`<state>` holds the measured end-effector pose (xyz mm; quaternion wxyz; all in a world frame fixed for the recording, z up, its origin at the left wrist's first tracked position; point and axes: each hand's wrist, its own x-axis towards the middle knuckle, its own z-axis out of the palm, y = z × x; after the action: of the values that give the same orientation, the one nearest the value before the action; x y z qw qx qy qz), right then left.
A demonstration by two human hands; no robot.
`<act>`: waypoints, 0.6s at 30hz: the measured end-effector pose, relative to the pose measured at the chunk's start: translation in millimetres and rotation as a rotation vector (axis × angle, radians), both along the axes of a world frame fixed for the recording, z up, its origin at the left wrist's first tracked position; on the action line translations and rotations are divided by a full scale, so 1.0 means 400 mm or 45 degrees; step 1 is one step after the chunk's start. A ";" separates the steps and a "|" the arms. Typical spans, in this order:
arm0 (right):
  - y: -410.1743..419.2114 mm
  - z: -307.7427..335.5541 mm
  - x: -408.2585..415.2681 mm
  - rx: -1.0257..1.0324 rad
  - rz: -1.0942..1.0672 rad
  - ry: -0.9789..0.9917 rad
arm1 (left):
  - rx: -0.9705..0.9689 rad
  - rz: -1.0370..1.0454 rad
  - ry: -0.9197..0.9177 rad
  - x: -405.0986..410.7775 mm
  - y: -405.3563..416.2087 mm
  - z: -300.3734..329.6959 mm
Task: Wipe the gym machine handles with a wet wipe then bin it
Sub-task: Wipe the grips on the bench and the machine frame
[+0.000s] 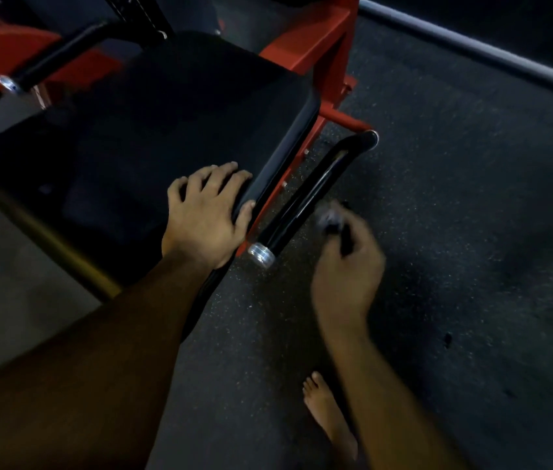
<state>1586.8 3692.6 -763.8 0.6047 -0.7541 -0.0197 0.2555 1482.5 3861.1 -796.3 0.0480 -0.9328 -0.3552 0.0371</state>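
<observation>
Handle, right-hand side of the gym machine: a black grip bar with a silver end cap, running diagonally just beside the edge of the black seat pad and mounted on the red frame.

Head view. Left hand lies flat on the near corner of the seat pad, fingers spread and straight, thumb hooked over the pad's edge, apparently bracing the body. Right hand, motion-blurred, hovers just beside the handle with fingers curled on a small pale, crumpled mass, probably the wet wipe; blur prevents a firm reading. The wipe is not touching the bar. A second handle shows at upper left, across the seat. A bare foot stands on the speckled rubber floor.

Step judged in hand: wiping of the near handle, wipe between strokes or approaching. The next move calls for wrapping the wipe round the bar and sliding along its length. Floor to the right of the handle gives open room; the gap between bar and seat edge is narrow. No bin is visible.
</observation>
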 end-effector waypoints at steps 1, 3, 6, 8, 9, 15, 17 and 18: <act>0.000 -0.001 0.066 -0.048 0.151 -0.280 | 0.001 0.000 -0.006 0.001 0.001 0.001; 0.035 -0.012 0.210 -0.090 0.530 -0.751 | -0.004 -0.006 -0.007 0.001 -0.001 0.000; 0.160 -0.029 0.376 -0.448 1.259 -1.099 | 0.001 -0.008 -0.023 -0.001 -0.001 0.005; 0.213 -0.028 0.426 -0.624 1.605 -1.113 | -0.029 -0.009 -0.017 0.001 0.000 0.007; 0.226 -0.022 0.435 -0.648 1.674 -1.096 | -0.038 -0.005 -0.014 0.001 0.000 0.007; 0.274 0.005 0.399 -0.735 2.007 -1.240 | -0.051 0.009 -0.002 0.000 0.001 0.013; 0.270 0.022 0.357 -0.831 2.119 -1.233 | -0.053 0.012 0.000 0.003 0.003 0.015; 0.262 0.028 0.330 -0.840 2.198 -1.271 | -0.052 0.012 0.004 0.005 0.001 0.016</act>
<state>1718.7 3797.3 -752.4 -0.0952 -0.6311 -0.7271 0.2528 1484.5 3861.5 -789.7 0.0291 -0.9318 -0.3588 0.0459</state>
